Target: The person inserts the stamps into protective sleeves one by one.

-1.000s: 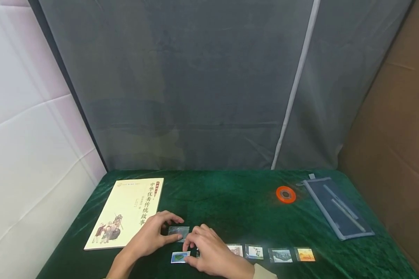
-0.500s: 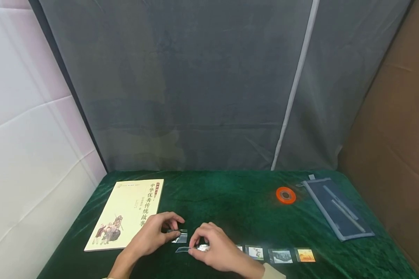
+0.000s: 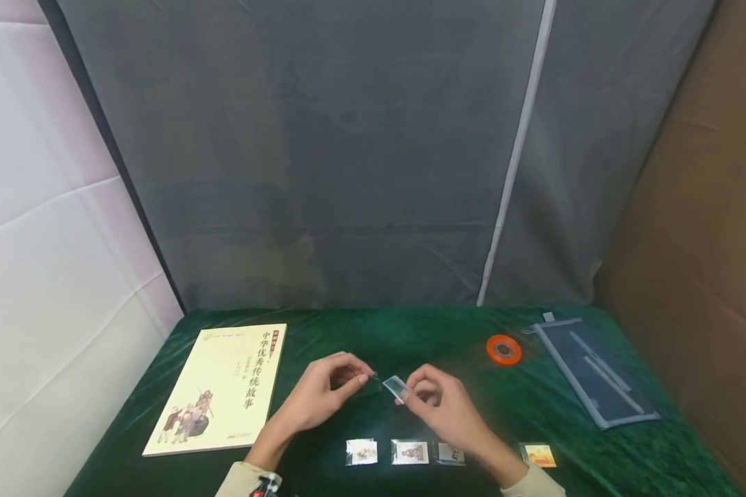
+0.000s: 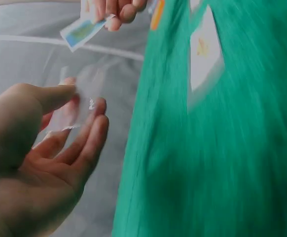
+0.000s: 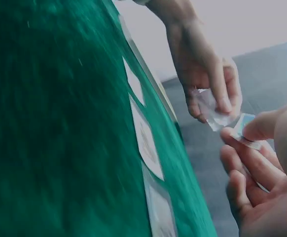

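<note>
My left hand (image 3: 323, 391) pinches a small clear plastic sleeve (image 4: 93, 81) between thumb and fingers, raised above the table. Facing it, my right hand (image 3: 445, 408) pinches a small blue-and-green postage stamp (image 3: 395, 388) by one end, its printed face showing in the left wrist view. A narrow gap separates stamp and sleeve in the head view. Below the hands lie stamps in clear sleeves: a pale one (image 3: 362, 452), one with a brownish picture (image 3: 410, 453) and one (image 3: 450, 453) partly behind my right wrist. An orange-yellow stamp (image 3: 539, 455) lies farther right.
A cream book (image 3: 224, 386) lies on the left of the green cloth (image 3: 342, 331). An orange disc (image 3: 503, 350) with a dark centre sits at the back right. Beside it is a dark mesh pouch (image 3: 597, 373) with slender sticks inside. Fabric walls (image 3: 348, 172) enclose the table.
Both hands have lifted and moved right and away from the front edge. My right hand has picked up the blue-green stamp from the table; the left has raised the clear sleeve.
</note>
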Available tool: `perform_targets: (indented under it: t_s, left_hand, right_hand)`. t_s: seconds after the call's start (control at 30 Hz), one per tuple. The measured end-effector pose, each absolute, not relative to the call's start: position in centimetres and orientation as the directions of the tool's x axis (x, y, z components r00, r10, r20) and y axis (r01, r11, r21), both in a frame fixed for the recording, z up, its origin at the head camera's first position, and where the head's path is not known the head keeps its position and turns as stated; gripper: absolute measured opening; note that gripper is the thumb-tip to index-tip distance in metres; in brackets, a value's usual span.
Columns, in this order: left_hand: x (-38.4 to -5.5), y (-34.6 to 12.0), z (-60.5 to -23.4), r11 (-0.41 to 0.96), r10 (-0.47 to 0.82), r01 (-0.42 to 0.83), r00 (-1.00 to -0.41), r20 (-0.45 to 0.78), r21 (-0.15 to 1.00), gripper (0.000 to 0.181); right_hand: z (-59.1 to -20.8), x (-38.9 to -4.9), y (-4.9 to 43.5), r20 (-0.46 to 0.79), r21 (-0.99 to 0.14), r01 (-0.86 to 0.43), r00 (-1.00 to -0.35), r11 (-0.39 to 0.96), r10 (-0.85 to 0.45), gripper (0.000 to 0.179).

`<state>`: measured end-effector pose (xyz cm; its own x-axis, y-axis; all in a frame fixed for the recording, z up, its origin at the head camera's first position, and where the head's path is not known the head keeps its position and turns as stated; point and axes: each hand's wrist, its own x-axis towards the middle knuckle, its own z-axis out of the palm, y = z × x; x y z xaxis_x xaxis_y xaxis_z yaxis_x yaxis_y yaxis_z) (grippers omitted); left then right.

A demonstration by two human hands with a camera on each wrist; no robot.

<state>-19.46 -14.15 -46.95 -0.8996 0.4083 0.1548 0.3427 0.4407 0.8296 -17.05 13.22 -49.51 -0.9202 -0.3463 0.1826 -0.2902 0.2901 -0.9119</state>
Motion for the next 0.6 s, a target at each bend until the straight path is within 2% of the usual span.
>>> perform_targets:
  t_s: [0.23,0.43,0.6]
  left_hand:
    - [-20.0,-9.7,-47.5,0.247,0.429,0.274,-0.891,0.149,0.93,0.022]
    - [-19.4,-8.3,-48.3,0.202,0.377,0.242,-0.914,0.153,0.949,0.037]
    - [-19.3,-8.2,-49.0,0.175,0.366,0.218,-0.92,0.142,0.96,0.042]
  right_hand:
    - [-49.9,-17.9,16.0,0.293,-0.898,-0.353,-0.925,0.261,-0.244,0.01]
    - [-50.3,-17.8,16.5,0.287,-0.91,-0.345,-0.924,0.229,-0.253,0.007]
    - [-50.7,-17.9,16.7,0.274,-0.927,-0.317,-0.937,0.201,-0.216,0.005]
